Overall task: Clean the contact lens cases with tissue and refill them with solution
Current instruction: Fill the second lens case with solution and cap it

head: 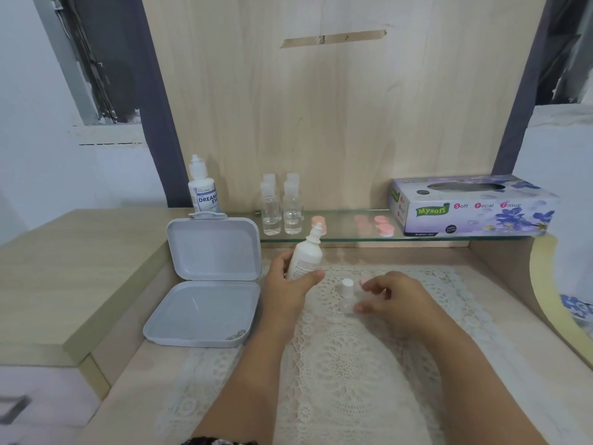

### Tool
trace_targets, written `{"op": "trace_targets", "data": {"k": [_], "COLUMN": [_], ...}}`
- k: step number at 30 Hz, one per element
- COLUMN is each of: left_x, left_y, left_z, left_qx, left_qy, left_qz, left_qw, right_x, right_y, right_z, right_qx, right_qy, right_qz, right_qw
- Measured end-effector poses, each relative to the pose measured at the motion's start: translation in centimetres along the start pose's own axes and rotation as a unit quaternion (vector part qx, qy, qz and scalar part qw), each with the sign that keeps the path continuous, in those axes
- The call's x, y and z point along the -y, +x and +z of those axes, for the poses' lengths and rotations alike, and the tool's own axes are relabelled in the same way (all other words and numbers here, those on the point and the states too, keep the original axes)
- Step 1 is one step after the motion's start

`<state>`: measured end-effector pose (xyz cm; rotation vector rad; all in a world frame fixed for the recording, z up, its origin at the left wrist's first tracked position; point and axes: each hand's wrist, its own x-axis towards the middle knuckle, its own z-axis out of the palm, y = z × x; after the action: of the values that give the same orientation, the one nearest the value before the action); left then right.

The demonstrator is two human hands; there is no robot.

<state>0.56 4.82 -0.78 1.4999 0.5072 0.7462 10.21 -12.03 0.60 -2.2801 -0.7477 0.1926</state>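
Nearest: two bare forearms reach in from the near edge over a white lace mat [346, 354] on the wooden desk [134, 374].

L hand [285, 284] grips a white solution bottle [305, 256], fingers and thumb wrapped round its lower body; bottle tilts w/ nozzle pointing up and to the right, cap off.

R hand [396, 298] hovers low over the mat, fingers loosely curled. Just left of its fingertips stands a small clear bottle w/ white cap [346, 295], upright on the mat; thumb tip is right beside its base, can't tell if it touches. A bit of pink [363, 282] shows at the index fingertip, prob. a lens case part, mostly hidden, can't tell if pinched.

Left of the mat: an open pale grey hinged box [205, 281], lid standing up at the far side, small clear bits in its near right corner.

Farther back, a glass shelf [353, 237]. On it, left to right: two clear bottles [282, 207] w/ their reflections behind, one pink lens case [317, 222] partly behind the held bottle's nozzle, more pink lens cases [383, 225], then a purple tissue box [471, 207] at the right end.

Far left, at the back of the raised desk section: a 2nd solution bottle [202, 186], upright, capped.
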Motion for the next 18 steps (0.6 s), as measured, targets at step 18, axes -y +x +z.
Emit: {"op": "trace_targets", "data": {"k": [18], "left_x": [-0.9], "left_y": [-0.5], "left_z": [0.1], "left_qx": [0.039], "left_qy": [0.091], "left_qz": [0.097], "left_qw": [0.99], "right_x": [0.3], "right_y": [0.2], "right_z": [-0.2], "right_qx": [-0.018], "right_qy": [0.29], "right_qz": [0.008], "right_qw": [0.957]}}
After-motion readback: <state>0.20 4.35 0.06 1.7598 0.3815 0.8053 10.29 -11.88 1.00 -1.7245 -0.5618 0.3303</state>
